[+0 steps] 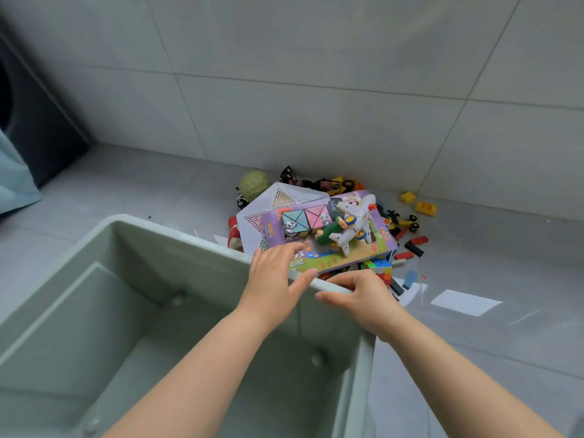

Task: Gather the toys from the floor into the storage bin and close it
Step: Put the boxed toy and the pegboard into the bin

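A pale green storage bin point(177, 238) stands open and empty in the foreground, no lid in sight. Behind its far rim lies a toy pile: a purple toy box point(366, 257) carrying a white toy airplane point(354, 226), a panda cube point(303, 219) and a green figure point(328, 232), on top of a white mesh basket point(268, 203). My left hand point(275, 273) reaches over the rim, fingers spread on the box's near edge. My right hand point(360, 295) sits at the bin's far right corner, fingers curled by the rim under the box.
Loose building bricks point(417, 245), small toy cars point(407, 222), yellow blocks point(425, 208) and a green ball point(254, 184) are scattered on the grey tile floor against the tiled wall. A white paper sheet point(464, 301) lies at the right. Dark furniture point(38, 128) stands at the left.
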